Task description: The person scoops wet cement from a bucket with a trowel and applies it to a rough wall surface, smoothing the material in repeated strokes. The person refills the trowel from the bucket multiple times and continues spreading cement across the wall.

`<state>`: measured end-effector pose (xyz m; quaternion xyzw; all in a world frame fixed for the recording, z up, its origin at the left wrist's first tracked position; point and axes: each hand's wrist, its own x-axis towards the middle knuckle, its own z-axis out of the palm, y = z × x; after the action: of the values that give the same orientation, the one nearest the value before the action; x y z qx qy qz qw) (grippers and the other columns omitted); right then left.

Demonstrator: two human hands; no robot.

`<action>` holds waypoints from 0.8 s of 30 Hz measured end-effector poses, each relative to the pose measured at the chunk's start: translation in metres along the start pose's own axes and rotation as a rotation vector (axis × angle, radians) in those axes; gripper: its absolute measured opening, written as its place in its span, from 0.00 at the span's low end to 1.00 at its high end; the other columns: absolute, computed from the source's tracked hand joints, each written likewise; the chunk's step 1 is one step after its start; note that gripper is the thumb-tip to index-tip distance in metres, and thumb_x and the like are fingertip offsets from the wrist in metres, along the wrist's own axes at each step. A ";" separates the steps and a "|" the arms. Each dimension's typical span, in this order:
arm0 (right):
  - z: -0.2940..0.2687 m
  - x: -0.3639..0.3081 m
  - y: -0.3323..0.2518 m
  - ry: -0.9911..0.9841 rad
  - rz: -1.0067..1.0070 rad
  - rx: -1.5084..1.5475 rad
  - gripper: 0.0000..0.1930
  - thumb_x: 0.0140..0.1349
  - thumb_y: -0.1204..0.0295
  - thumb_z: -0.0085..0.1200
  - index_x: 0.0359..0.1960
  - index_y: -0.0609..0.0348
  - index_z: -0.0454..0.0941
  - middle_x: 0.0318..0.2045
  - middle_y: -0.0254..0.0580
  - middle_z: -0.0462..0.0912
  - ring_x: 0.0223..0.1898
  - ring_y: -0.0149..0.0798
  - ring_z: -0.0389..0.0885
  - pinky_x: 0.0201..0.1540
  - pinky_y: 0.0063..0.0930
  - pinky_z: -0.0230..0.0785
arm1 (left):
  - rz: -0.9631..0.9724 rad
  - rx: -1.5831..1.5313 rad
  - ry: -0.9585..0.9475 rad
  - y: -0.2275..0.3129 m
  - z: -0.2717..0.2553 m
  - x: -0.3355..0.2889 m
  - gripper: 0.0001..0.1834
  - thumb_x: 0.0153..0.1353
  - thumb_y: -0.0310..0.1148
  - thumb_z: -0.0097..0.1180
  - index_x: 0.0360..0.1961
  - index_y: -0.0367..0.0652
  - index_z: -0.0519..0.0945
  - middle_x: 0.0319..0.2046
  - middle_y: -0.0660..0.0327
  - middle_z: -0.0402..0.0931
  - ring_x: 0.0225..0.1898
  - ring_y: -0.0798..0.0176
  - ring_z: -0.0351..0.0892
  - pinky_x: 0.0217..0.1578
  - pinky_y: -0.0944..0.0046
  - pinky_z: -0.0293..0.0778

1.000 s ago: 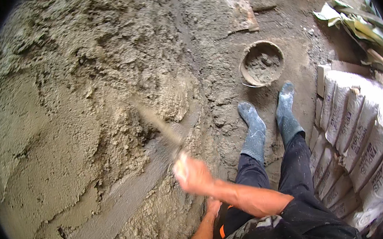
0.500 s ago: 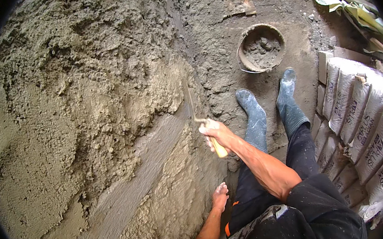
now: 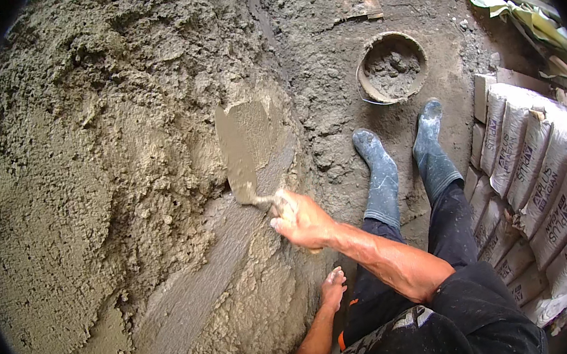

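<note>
Gripping the trowel (image 3: pixel 237 154) firmly w/ your R hand (image 3: pixel 303 222), blade over the mortar-coated wall (image 3: pixel 88 163) (contact unclear); your L hand (image 3: pixel 334 288) hangs loose, half-curled, nr the wall. Bucket (image 3: pixel 374 89), w/ mortar (image 3: pixel 393 65) inside, sits just past your boots (image 3: pixel 378 181).

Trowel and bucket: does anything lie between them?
In the head view, no separate object lies between the trowel in the right hand and the bucket; the stretch shows mainly rough, lumpy mortar.
</note>
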<state>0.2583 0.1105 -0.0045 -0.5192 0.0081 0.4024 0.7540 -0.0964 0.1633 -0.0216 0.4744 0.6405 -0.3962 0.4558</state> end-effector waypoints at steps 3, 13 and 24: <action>0.006 -0.019 0.011 -0.018 0.023 -0.123 0.14 0.63 0.71 0.60 0.45 0.57 0.70 0.27 0.43 0.75 0.27 0.44 0.79 0.34 0.45 0.73 | 0.006 0.025 -0.010 0.002 -0.002 0.004 0.27 0.75 0.45 0.53 0.70 0.43 0.71 0.62 0.56 0.74 0.60 0.57 0.76 0.57 0.51 0.76; -0.056 -0.066 0.089 0.093 0.396 -0.086 0.08 0.60 0.72 0.59 0.38 0.56 0.73 0.24 0.38 0.79 0.24 0.38 0.80 0.30 0.37 0.76 | 0.091 0.045 0.067 0.060 -0.017 0.008 0.24 0.76 0.42 0.52 0.68 0.45 0.72 0.57 0.62 0.78 0.56 0.63 0.77 0.52 0.57 0.77; -0.090 0.077 0.026 -0.130 0.168 0.297 0.08 0.62 0.76 0.57 0.37 0.59 0.69 0.21 0.32 0.71 0.17 0.28 0.73 0.20 0.28 0.73 | 0.012 -0.002 0.027 0.030 -0.009 0.010 0.25 0.76 0.42 0.51 0.69 0.44 0.72 0.63 0.58 0.75 0.60 0.58 0.77 0.56 0.54 0.76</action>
<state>0.3308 0.0893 -0.0997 -0.3728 0.0618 0.4909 0.7850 -0.0702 0.1817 -0.0308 0.4832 0.6439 -0.3865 0.4501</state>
